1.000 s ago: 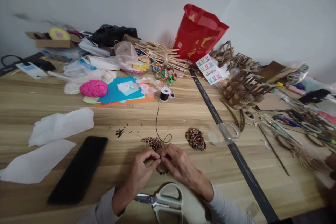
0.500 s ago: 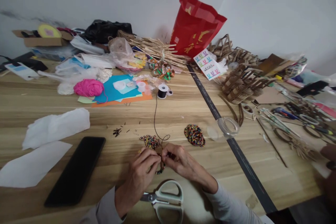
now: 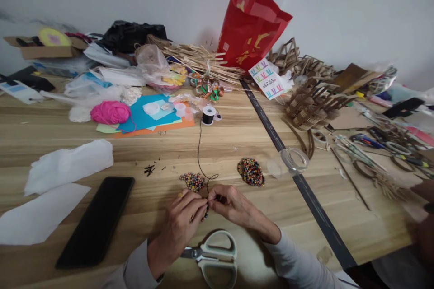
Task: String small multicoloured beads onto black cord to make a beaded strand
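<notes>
My left hand [image 3: 183, 220] and my right hand [image 3: 228, 203] meet fingertip to fingertip just above the wooden table [image 3: 244, 140], both pinched on a short string of coloured beads [image 3: 205, 213] that hangs between them. A thin black cord [image 3: 199, 149] runs from my fingers up to a black spool [image 3: 208, 115]. A small heap of loose coloured beads [image 3: 193, 181] lies just beyond my left hand. A larger beaded piece [image 3: 251, 172] lies beyond my right hand.
White-handled scissors [image 3: 212, 257] lie under my wrists. A black phone [image 3: 96, 219] and white paper sheets [image 3: 68, 165] are at the left. A clear plastic cup [image 3: 293, 160] lies on its side at the right. Pink yarn [image 3: 110, 112], coloured paper, a red bag [image 3: 250, 27] and craft clutter fill the back.
My hands have closed tighter together, and the bead string now hangs shorter and is mostly hidden between my fingers. The view has tilted slightly.
</notes>
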Motion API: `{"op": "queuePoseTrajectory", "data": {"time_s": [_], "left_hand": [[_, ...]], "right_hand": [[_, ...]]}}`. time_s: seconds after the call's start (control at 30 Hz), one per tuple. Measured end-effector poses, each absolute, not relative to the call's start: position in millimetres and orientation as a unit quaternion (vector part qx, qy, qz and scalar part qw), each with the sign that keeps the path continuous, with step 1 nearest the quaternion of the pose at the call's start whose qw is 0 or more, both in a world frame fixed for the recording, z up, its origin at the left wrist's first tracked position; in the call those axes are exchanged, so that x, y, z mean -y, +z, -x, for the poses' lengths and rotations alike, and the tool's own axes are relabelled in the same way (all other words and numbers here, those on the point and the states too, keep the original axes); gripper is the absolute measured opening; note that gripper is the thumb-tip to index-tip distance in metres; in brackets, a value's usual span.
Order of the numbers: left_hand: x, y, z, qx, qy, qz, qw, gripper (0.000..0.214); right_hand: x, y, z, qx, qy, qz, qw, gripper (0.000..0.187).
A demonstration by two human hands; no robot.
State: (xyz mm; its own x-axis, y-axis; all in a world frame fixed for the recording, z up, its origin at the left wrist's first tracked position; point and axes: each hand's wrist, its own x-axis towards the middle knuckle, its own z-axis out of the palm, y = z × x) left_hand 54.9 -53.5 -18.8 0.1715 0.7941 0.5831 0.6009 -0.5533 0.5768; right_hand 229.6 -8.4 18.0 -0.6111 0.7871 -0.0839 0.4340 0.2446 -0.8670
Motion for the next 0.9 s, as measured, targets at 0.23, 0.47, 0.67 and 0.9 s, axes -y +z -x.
{"op": "queuePoseTrajectory", "data": {"time_s": [0.23, 0.47, 0.67, 0.9], "left_hand": [[53.7, -16.8, -56.2, -0.469, 0.44, -0.754, 0.131, 0.02], [50.4, -14.2, -55.3, -0.466, 0.444, -0.722, 0.254, 0.018], [48.2, -10.4, -52.3, -0.49, 0.418, -0.684, 0.342, 0.018], [46.6, -15.1, -51.7, -0.491, 0.415, -0.678, 0.356, 0.017]], "right_hand": [[9.3, 19.4, -227.5, 0.751, 0.481, 0.406, 0.199, 0.008], [7.8, 19.7, -230.4, 0.748, 0.49, 0.394, 0.214, 0.006], [8.9, 22.8, -232.5, 0.759, 0.496, 0.356, 0.229, 0.003], [6.8, 24.2, -233.4, 0.825, 0.413, 0.312, 0.226, 0.005]]}}
